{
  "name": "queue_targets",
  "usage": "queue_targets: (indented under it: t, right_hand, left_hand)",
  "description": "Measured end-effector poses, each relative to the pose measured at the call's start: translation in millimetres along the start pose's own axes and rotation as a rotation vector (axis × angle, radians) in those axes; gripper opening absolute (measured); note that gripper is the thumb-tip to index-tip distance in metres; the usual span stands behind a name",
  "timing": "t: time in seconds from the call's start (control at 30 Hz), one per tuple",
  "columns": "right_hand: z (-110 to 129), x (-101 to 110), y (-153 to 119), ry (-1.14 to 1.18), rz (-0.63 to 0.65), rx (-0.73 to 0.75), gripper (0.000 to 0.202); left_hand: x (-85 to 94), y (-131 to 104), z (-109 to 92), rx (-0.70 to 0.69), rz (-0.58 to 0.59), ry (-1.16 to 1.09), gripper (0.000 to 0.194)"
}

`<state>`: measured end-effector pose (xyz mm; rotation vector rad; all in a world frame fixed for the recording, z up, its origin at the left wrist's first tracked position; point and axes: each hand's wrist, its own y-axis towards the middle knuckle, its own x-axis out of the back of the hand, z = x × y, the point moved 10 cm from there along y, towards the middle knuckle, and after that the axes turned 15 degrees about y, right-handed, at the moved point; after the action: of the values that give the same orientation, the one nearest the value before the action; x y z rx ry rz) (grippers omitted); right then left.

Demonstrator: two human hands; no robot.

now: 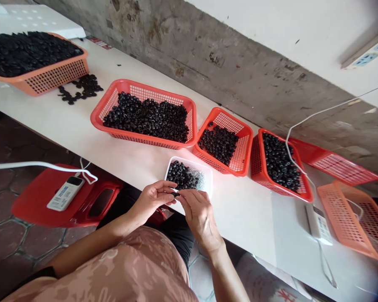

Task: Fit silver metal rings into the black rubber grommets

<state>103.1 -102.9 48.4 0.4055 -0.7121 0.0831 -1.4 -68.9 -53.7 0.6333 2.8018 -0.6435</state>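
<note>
Small black part [175, 194]: one, held between your two hands at the near edge of the white plastic tub [208, 173], the landmark for all that follows. Your left hand [156, 199]: thumb and forefinger pinching the part from its left side, the other fingers curled. Your right hand [199, 212]: thumb and fingertips closed together on the part's right side, back of the hand upward; the part's finer shape is hidden by your fingers. Contents of the tub: black ring-shaped pieces [180, 174] to the left, small silvery pieces [200, 178] to the right. Beyond the tub and to its left, on the white table [119, 165]: large red mesh basket [96, 116] of black rings; farther left, orange mesh basket [61, 71], heaped with black pieces, and a loose black cluster [90, 86] beside it. Beyond the tub and to its right: smaller red mesh basket [248, 144], partly filled; next, narrow red mesh basket [308, 196], well filled; farther right, pale orange mesh basket [340, 216]. Left of the tub, below table height: red stool [34, 201] bearing a white power strip [63, 196].
</note>
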Motion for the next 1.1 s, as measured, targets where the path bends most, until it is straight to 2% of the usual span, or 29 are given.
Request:
queue_targets:
  t: [0.17, 0.33, 0.53, 0.73, 0.83, 0.97, 1.1]
  right_hand:
    - [9.5, -2.1, -1.2, -0.091, -0.036, 0.075, 0.016]
    - [20.6, -7.8, -3.8, -0.296, -0.079, 0.123, 0.021]
    - [25.5, -10.5, -3.8, -0.445, -0.14, 0.135, 0.02]
    - [20.6, -14.8, -2.3, -0.423, -0.089, 0.092, 0.017]
    - [19.8, -11.5, -2.0, -0.349, -0.098, 0.093, 0.017]
    - [15.6, -11.4, -1.4, -0.29, -0.097, 0.097, 0.029]
    - [14.3, -16.7, -1.6, -0.317, -0.103, 0.137, 0.024]
  left_hand:
    - [2.1, -2.0, 0.2, -0.024, -0.068, 0.0, 0.038]
    - [2.4, -3.1, 1.8, -0.041, -0.135, -0.069, 0.039]
    - [2.4, 0.8, 11.1, 0.019, -0.116, -0.084, 0.041]
    - [-7.3, 1.4, 8.6, 0.065, 0.012, 0.029, 0.036]
    - [-8.1, 0.1, 4.8, 0.047, 0.012, 0.051, 0.029]
    - [-10.3, -0.9, 1.1, 0.033, 0.015, 0.05, 0.026]
    - [-9.7, -0.4, 0.6, 0.038, -0.009, 0.056, 0.028]
